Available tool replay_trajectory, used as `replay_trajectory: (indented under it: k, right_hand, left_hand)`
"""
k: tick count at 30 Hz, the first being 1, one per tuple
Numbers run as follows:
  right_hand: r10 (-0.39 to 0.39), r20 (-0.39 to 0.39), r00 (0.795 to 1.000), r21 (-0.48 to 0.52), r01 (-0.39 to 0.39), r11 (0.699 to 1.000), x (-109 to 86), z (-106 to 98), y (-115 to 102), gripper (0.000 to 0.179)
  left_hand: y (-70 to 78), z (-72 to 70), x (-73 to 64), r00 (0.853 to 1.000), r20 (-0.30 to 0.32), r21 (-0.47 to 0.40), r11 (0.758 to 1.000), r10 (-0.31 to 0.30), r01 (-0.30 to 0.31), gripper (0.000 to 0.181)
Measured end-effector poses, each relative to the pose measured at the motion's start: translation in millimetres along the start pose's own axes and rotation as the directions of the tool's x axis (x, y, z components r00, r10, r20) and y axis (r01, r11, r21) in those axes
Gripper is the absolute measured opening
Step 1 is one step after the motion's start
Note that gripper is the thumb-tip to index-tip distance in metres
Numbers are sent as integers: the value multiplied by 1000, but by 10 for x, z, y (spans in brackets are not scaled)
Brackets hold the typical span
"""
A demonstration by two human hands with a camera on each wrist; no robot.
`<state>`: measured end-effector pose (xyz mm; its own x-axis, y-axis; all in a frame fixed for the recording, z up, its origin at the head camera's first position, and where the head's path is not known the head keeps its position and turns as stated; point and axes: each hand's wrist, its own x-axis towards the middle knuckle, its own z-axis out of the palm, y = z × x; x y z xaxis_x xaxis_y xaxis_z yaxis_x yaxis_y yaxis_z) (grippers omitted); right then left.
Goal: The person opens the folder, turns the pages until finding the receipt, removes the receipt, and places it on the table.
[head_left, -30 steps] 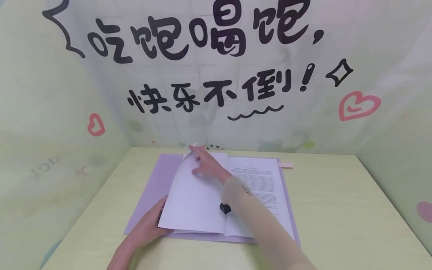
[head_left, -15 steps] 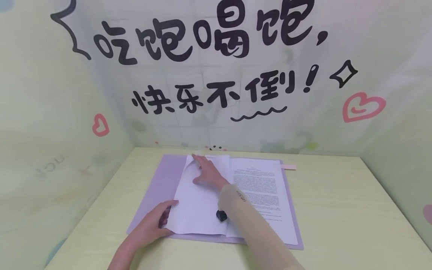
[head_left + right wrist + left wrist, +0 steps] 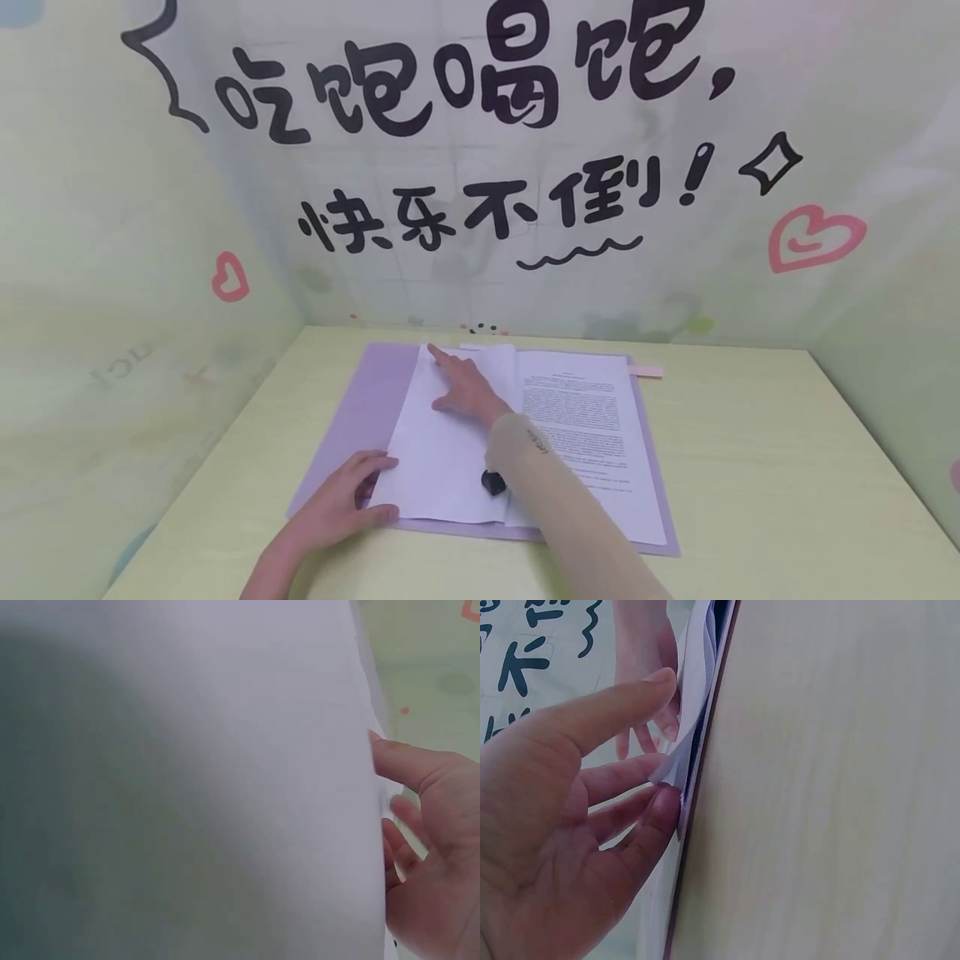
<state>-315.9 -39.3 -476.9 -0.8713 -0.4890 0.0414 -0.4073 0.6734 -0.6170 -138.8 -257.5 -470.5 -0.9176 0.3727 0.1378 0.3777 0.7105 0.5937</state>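
Looking at a right hand (image 3: 467,392) laid over the far left corner of a blank page (image 3: 442,467), with index finger straight and thumb spread well away from it, so pretty much resting on the paper, not gripping. Down at the near left corner, seeing the left hand (image 3: 337,500) part-curled around the page's edge, with a gap between thumb and index finger in the head view; can't tell, even from the left wrist view, whether actually pinching the corner or just touching it. As for the page, lying left of the middle fold, next to a printed page (image 3: 573,417), both on top of an opened purple folder (image 3: 363,417) on the desk (image 3: 765,467). Would call it super light, floppy and easy to crease, judging by the bowed paper edges in the left wrist view. Would probably slide a bit over the sheet below and spring up at the corners if left loose. Best to take hold by the free left edge or a corner, thumb on one side and fingers on the other, pinching gently; wouldn't tug near the fold, for fear of tearing. Further out, just a pink tab (image 3: 647,372) poking past the folder's right side and a wall (image 3: 450,292) with big black lettering behind.
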Motion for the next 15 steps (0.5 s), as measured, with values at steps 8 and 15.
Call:
replay_trajectory:
  k: [8,15]
  right_hand:
    - [-63,28,998,-115,66,991,-16,29,28,57]
    - [-55,53,997,-164,63,985,-8,8,5,51]
  left_hand:
    - [54,88,7,996,-83,119,993,13,-3,49]
    - [140,64,36,997,-58,173,984,-42,51,52]
